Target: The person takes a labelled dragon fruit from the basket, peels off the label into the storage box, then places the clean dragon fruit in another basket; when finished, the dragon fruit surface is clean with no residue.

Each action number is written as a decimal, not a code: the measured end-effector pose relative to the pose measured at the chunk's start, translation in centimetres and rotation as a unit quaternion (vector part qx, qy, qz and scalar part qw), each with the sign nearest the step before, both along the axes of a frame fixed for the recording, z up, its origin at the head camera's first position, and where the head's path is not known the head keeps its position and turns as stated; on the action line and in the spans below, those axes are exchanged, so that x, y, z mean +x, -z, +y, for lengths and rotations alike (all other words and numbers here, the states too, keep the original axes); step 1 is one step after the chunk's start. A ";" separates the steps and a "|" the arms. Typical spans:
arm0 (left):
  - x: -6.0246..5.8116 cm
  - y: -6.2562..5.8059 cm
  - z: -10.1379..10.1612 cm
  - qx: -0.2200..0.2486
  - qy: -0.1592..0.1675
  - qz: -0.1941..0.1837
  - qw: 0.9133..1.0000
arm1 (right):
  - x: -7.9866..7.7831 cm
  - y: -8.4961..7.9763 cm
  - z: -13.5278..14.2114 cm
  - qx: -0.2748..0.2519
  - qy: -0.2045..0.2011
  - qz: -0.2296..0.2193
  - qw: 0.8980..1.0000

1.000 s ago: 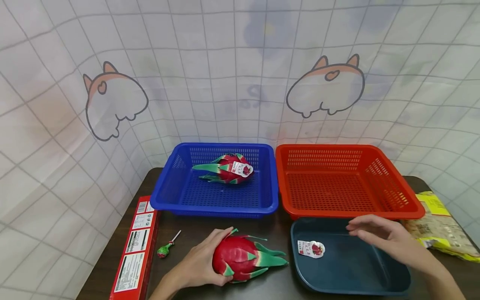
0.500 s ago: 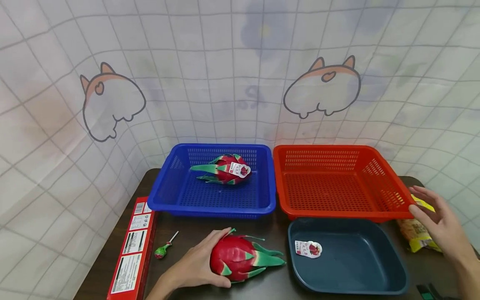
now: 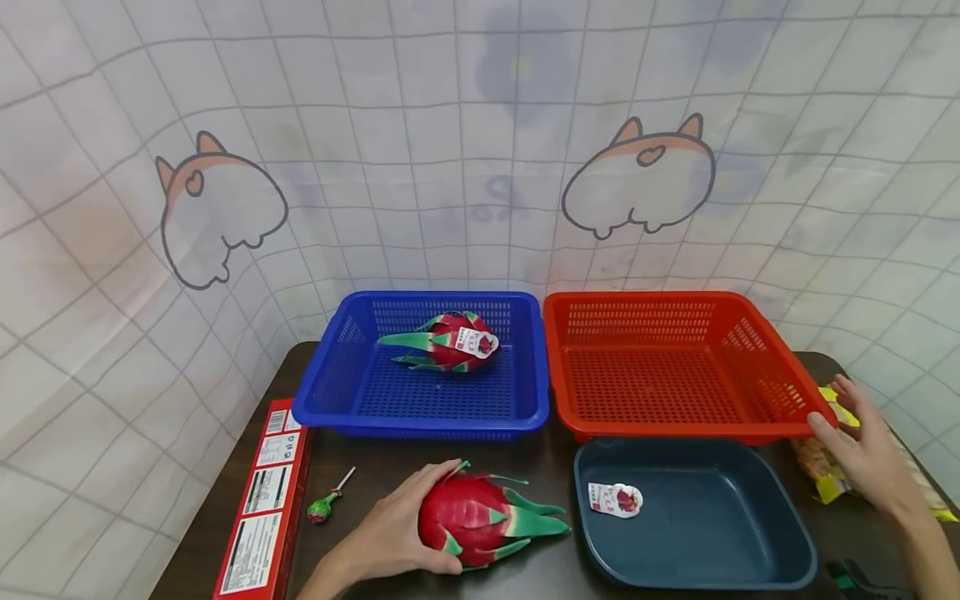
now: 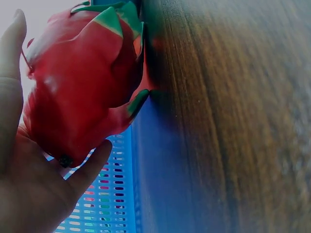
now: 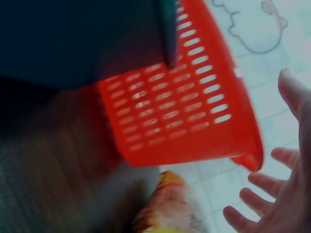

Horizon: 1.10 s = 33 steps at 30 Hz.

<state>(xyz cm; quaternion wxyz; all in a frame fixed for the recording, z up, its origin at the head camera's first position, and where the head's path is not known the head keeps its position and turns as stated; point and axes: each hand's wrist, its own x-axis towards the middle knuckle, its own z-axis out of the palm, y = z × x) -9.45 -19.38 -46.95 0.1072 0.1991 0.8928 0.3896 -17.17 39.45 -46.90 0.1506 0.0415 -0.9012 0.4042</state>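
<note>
My left hand (image 3: 393, 529) grips a red dragon fruit (image 3: 468, 518) with green-tipped scales on the table, thumb and fingers spread round its left end; in the left wrist view the dragon fruit (image 4: 82, 82) fills the space before the palm. A second dragon fruit (image 3: 465, 342) with a white label lies inside the blue basket (image 3: 442, 427). By the front right corner of the red basket (image 3: 675, 429) is my right hand (image 3: 870, 454), its fingers spread and holding nothing. The right wrist view shows those fingers (image 5: 265, 187) apart from the basket rim.
A dark blue tray (image 3: 697, 533) with a loose dragon fruit label (image 3: 615, 500) stands before the red basket. At far right lies a yellow-edged food bag (image 3: 821, 467), partly behind my right hand. A lollipop (image 3: 322, 506) and a long red box (image 3: 262, 500) lie on the left.
My right hand has moved from above the dark blue tray rightward to the red basket's front right corner. The left hand and its dragon fruit stay in place.
</note>
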 end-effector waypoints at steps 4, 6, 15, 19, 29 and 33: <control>0.0 -0.1 0.0 -0.022 0.000 0.016 1.000 | 0.0 0.1 0.1 0.001 -0.030 -0.015 0.999; 0.0 -0.2 0.1 -0.027 0.004 0.018 0.999 | -0.1 0.3 0.1 0.008 -0.036 -0.027 0.999; 0.2 -0.7 0.2 -0.045 0.012 0.031 0.998 | -0.2 0.4 -0.2 0.027 -0.029 -0.054 0.998; 0.4 -1.1 0.4 -0.075 0.012 0.052 0.996 | -0.2 0.5 -0.3 0.032 -0.020 -0.068 0.997; 1.2 -2.1 1.2 -0.134 0.034 0.108 0.984 | -0.1 0.6 -0.4 0.033 -0.018 -0.067 0.997; 1.4 -2.3 1.4 -0.149 0.035 0.127 0.980 | 0.0 0.5 -0.5 0.030 -0.019 -0.062 0.997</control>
